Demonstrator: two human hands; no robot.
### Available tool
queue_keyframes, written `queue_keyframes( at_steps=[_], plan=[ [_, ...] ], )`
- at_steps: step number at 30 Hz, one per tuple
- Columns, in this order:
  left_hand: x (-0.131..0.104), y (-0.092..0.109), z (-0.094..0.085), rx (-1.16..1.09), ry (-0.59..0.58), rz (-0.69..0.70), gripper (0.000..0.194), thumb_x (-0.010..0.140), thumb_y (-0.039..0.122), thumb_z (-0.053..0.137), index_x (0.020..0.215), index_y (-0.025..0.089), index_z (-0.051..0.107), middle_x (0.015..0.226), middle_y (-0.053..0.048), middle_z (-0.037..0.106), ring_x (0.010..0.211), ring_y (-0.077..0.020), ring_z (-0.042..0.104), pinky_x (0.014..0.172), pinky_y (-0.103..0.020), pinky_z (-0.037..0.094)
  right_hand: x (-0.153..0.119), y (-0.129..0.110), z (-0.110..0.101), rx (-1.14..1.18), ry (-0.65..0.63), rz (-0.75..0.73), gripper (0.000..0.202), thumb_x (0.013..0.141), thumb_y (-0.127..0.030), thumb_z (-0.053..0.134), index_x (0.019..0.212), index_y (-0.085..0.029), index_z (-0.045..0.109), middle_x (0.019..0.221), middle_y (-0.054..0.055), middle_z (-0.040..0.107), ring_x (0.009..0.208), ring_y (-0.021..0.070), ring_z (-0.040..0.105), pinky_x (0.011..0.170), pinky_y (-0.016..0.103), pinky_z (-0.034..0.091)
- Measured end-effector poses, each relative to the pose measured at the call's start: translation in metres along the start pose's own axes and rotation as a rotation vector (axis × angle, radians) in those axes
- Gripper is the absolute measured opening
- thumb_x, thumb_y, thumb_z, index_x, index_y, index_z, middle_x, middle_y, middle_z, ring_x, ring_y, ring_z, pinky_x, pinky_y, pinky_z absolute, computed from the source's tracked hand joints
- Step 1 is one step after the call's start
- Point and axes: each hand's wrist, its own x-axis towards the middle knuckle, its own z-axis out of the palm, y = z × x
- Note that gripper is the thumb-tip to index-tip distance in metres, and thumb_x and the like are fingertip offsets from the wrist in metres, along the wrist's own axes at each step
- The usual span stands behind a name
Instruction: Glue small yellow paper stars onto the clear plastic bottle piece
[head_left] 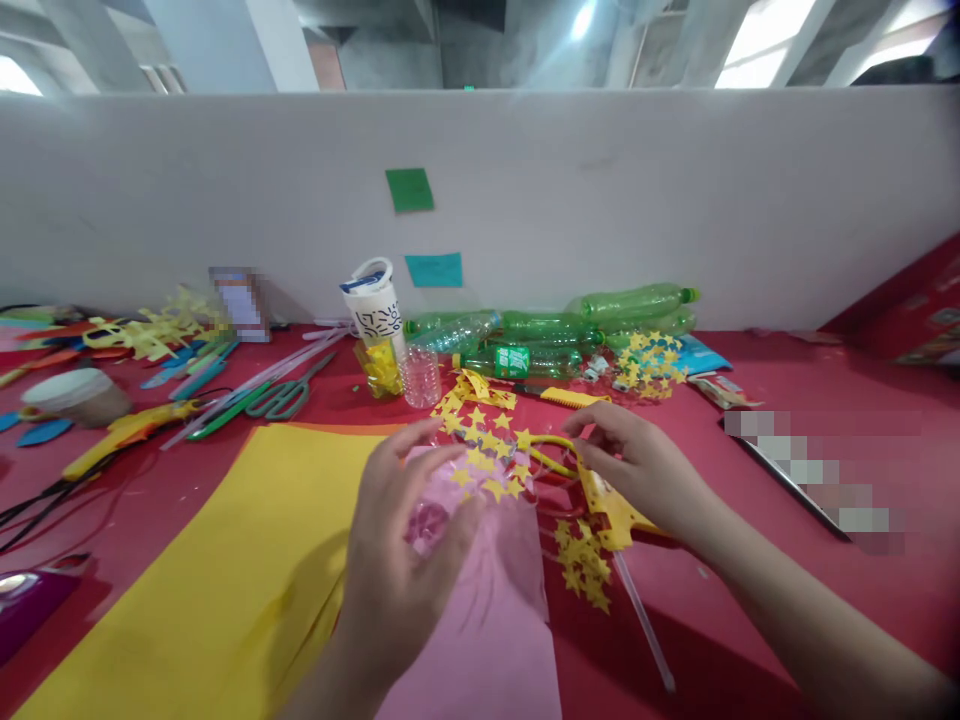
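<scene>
A clear plastic bottle piece (426, 528), with yellow stars (484, 460) on its spread strips, is over the pink paper (480, 640). My left hand (409, 550) curves around its near left side, fingers and thumb apart; whether they touch it is unclear. On the other side, my right hand (634, 455) hovers near the stars, with bent fingers slightly apart and nothing visible in them. Under it lie a yellow-handled tool (551, 455) and a yellow glue gun (611, 510), both partly hidden. A second star cluster (585, 565) sits below the right hand.
Yellow sheets (202, 560) lie at left, beside another yellow glue gun (127, 440) and green scissors (285, 400). Green bottles (637, 300), a white cup (375, 305) and a third star cluster (652, 365) line the back. A phone-like slab (802, 480) lies right.
</scene>
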Motion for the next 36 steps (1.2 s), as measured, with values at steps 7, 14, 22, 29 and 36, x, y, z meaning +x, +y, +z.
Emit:
queue_keyframes(
  at_steps=[7, 14, 22, 29, 36],
  plan=[
    [0.020, -0.049, -0.036, -0.263, 0.010, -0.558, 0.031, 0.081, 0.040, 0.056, 0.106, 0.022, 0.056, 0.114, -0.006, 0.060, 0.110, -0.0244, 0.055, 0.094, -0.038, 0.042, -0.023, -0.001, -0.001, -0.109, -0.192, 0.167, 0.009, 0.081, -0.020, 0.050, 0.088, -0.020, 0.056, 0.059, -0.002, 0.061, 0.042, 0.0108, 0.053, 0.042, 0.020, 0.029],
    [0.022, -0.073, -0.022, -0.552, -0.377, -0.859, 0.027, 0.075, 0.027, 0.058, 0.100, 0.017, 0.052, 0.105, -0.010, 0.063, 0.077, -0.0178, 0.068, 0.067, -0.029, 0.052, -0.033, -0.010, 0.016, 0.065, -0.346, 0.221, 0.024, 0.083, -0.027, 0.052, 0.105, -0.019, 0.055, 0.071, 0.002, 0.068, 0.043, 0.0123, 0.059, 0.041, 0.021, 0.035],
    [0.019, -0.078, -0.012, -0.670, -0.559, -0.945, 0.037, 0.070, 0.023, 0.063, 0.104, 0.018, 0.049, 0.085, -0.008, 0.071, 0.071, -0.0195, 0.070, 0.060, -0.028, 0.053, -0.021, -0.009, 0.034, 0.171, -0.291, 0.191, 0.031, 0.080, -0.016, 0.053, 0.110, -0.017, 0.052, 0.096, 0.007, 0.069, 0.070, 0.0138, 0.066, 0.052, 0.020, 0.043],
    [0.013, -0.082, -0.004, -0.783, -0.672, -0.994, 0.051, 0.063, 0.024, 0.075, 0.107, 0.015, 0.050, 0.076, -0.010, 0.073, 0.066, -0.0203, 0.070, 0.066, -0.033, 0.055, -0.002, -0.005, 0.054, 0.282, -0.281, 0.305, 0.017, 0.090, -0.023, 0.052, 0.106, -0.018, 0.055, 0.092, 0.003, 0.066, 0.067, 0.0123, 0.064, 0.057, 0.024, 0.050],
    [0.010, -0.071, 0.001, -0.971, -0.689, -0.959, 0.038, 0.070, 0.011, 0.072, 0.105, 0.011, 0.057, 0.097, -0.014, 0.070, 0.084, -0.0196, 0.070, 0.081, -0.031, 0.053, 0.012, -0.005, 0.055, 0.379, -0.206, 0.395, 0.031, 0.091, -0.031, 0.056, 0.118, -0.016, 0.054, 0.118, 0.008, 0.058, 0.098, 0.0210, 0.061, 0.081, 0.041, 0.052]
  ],
)
